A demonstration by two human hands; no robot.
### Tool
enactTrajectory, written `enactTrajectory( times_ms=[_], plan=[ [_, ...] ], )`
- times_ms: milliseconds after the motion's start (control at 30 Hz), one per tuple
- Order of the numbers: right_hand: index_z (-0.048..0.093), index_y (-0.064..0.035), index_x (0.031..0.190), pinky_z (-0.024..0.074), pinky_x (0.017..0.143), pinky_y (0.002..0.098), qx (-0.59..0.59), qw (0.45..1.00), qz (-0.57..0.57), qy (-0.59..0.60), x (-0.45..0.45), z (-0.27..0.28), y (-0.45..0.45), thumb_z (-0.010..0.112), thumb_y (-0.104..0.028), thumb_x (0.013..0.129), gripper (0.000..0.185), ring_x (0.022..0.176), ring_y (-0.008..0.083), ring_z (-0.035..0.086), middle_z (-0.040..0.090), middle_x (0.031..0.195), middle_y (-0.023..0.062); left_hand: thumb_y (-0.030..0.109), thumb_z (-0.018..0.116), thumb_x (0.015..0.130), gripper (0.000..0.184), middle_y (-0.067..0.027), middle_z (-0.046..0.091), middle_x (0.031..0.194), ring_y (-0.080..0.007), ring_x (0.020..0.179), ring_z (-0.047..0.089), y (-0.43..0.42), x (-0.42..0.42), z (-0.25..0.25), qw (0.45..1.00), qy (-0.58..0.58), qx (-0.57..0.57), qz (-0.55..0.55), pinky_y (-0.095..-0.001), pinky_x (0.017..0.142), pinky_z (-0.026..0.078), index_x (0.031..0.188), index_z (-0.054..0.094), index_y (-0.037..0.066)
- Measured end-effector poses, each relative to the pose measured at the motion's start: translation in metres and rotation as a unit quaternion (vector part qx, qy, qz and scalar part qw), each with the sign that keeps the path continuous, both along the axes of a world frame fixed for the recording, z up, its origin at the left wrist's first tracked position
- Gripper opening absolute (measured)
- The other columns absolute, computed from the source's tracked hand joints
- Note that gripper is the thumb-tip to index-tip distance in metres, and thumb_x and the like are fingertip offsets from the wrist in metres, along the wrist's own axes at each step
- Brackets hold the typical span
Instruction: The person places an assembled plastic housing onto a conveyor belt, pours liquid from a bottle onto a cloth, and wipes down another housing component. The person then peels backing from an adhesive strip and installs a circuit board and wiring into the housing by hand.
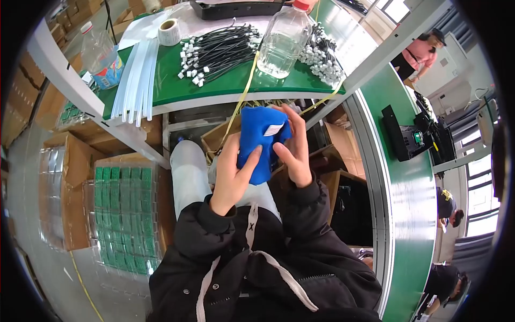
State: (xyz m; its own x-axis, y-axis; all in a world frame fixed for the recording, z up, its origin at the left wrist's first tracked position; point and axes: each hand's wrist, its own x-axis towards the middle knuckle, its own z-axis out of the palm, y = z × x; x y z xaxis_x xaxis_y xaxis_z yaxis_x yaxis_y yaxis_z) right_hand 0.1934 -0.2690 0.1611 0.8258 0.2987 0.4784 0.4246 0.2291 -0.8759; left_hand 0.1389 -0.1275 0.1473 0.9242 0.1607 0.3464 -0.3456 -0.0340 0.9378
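A folded or rolled blue cloth (pixel 256 131) with a small white label is held upright above my lap. My left hand (pixel 232 174) grips its lower left side, the thumb lying across the front. On the other side, my right hand (pixel 295 147) has its fingers curled around the cloth's right edge, with the thumb bent toward it. The far fingers of both hands are partly hidden behind the cloth. Just beyond it is the front edge of a green-topped workbench (pixel 214 92).
On the bench lie black cables with white connectors (pixel 225 51), a large clear bottle (pixel 282 43), a tape roll (pixel 169 32) and translucent strips (pixel 137 80). Trays of green circuit boards (pixel 123 214) sit at lower left. Several people work at the right.
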Motion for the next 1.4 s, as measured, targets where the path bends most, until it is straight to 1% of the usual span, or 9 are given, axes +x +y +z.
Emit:
enactTrajectory(
  times_ms=[133, 200, 300, 400, 667, 867, 967, 1200, 1400],
  plan=[
    [0.051, -0.0016, 0.09, 0.0423, 0.086, 0.0312, -0.077, 0.984, -0.154, -0.051, 0.001, -0.008, 0.002, 0.072, 0.0, 0.071, 0.028, 0.098, 0.0219, 0.055, 0.055, 0.108, 0.0128, 0.015, 0.064, 0.085, 0.039, -0.0109, 0.056, 0.097, -0.0179, 0.087, 0.057, 0.0, -0.009, -0.006, 0.998, 0.016, 0.057, -0.003, -0.0291, 0.075, 0.045, 0.118, 0.048, 0.002],
    [0.047, -0.0025, 0.087, 0.0421, 0.079, 0.0285, -0.106, 0.962, -0.221, -0.118, -0.003, -0.007, -0.001, 0.068, 0.002, 0.074, 0.025, 0.087, 0.0184, 0.053, 0.053, 0.1, 0.011, 0.022, 0.064, 0.086, 0.044, -0.01, 0.054, 0.105, -0.0155, 0.092, 0.057, 0.008, -0.01, -0.01, 0.973, 0.103, -0.156, -0.138, -0.0271, 0.077, 0.045, 0.122, 0.044, 0.005],
    [0.041, -0.0049, 0.097, 0.0402, 0.079, 0.0253, 0.09, 0.993, -0.042, 0.066, -0.01, -0.005, -0.003, 0.057, -0.006, 0.088, 0.018, 0.085, 0.0113, 0.049, 0.052, 0.095, 0.0053, 0.024, 0.06, 0.09, 0.043, -0.0058, 0.057, 0.108, -0.0131, 0.099, 0.057, 0.016, -0.004, -0.015, 0.831, 0.197, -0.427, -0.298, -0.0257, 0.084, 0.045, 0.125, 0.044, 0.005],
    [0.042, -0.0068, 0.097, 0.0402, 0.076, 0.0236, 0.163, 0.965, 0.079, 0.192, -0.009, -0.009, -0.006, 0.054, -0.01, 0.092, 0.014, 0.084, 0.0079, 0.049, 0.052, 0.092, 0.0021, 0.021, 0.06, 0.09, 0.044, -0.0052, 0.058, 0.113, -0.012, 0.104, 0.055, 0.016, -0.005, -0.028, 0.831, 0.285, -0.386, -0.281, -0.0262, 0.087, 0.044, 0.126, 0.046, -0.001],
    [0.047, -0.0067, 0.099, 0.0438, 0.07, 0.0189, 0.089, 0.948, 0.025, 0.304, -0.002, -0.018, -0.014, 0.06, -0.006, 0.088, 0.017, 0.079, 0.0049, 0.055, 0.057, 0.086, -0.0012, 0.016, 0.061, 0.088, 0.031, -0.0065, 0.064, 0.105, -0.0132, 0.096, 0.06, 0.026, -0.004, -0.033, 0.905, 0.18, -0.368, -0.112, -0.0274, 0.087, 0.044, 0.113, 0.059, -0.002],
    [0.041, 0.001, 0.131, 0.0464, 0.094, 0.0396, 0.273, 0.803, 0.205, 0.489, -0.02, -0.043, -0.008, 0.064, -0.022, 0.084, 0.057, 0.106, 0.0251, 0.059, 0.056, 0.121, 0.0152, 0.024, 0.055, 0.094, 0.034, -0.0067, 0.06, 0.111, -0.012, 0.1, 0.057, 0.015, -0.004, -0.031, 0.921, 0.138, -0.358, -0.061, -0.0267, 0.086, 0.044, 0.117, 0.055, -0.001],
    [0.051, 0.0004, 0.12, 0.0502, 0.086, 0.0322, 0.166, 0.846, 0.168, 0.478, -0.013, -0.052, -0.006, 0.065, -0.002, 0.082, 0.04, 0.096, 0.0184, 0.062, 0.062, 0.11, 0.009, 0.025, 0.054, 0.094, 0.034, -0.0059, 0.06, 0.109, -0.0106, 0.098, 0.056, 0.021, -0.005, -0.037, 0.937, 0.14, -0.317, -0.037, -0.0261, 0.086, 0.044, 0.116, 0.055, -0.001],
    [0.054, -0.0001, 0.115, 0.0494, 0.084, 0.0293, 0.025, 0.945, -0.007, 0.326, -0.013, -0.045, -0.001, 0.068, 0.0, 0.079, 0.038, 0.093, 0.0148, 0.061, 0.063, 0.104, 0.0062, 0.025, 0.055, 0.094, 0.036, -0.0058, 0.06, 0.109, -0.0103, 0.096, 0.055, 0.031, -0.004, -0.044, 0.977, 0.11, -0.185, -0.002, -0.0255, 0.086, 0.043, 0.117, 0.054, -0.001],
    [0.056, -0.0002, 0.114, 0.0495, 0.082, 0.0278, 0.145, 0.911, 0.082, 0.378, -0.013, -0.054, 0.004, 0.068, -0.002, 0.079, 0.037, 0.093, 0.0134, 0.061, 0.063, 0.105, 0.0054, 0.021, 0.056, 0.093, 0.035, -0.0074, 0.059, 0.113, -0.0127, 0.1, 0.055, 0.024, -0.002, -0.045, 0.904, 0.177, -0.388, -0.034, -0.027, 0.088, 0.043, 0.121, 0.052, -0.001]
  ],
)
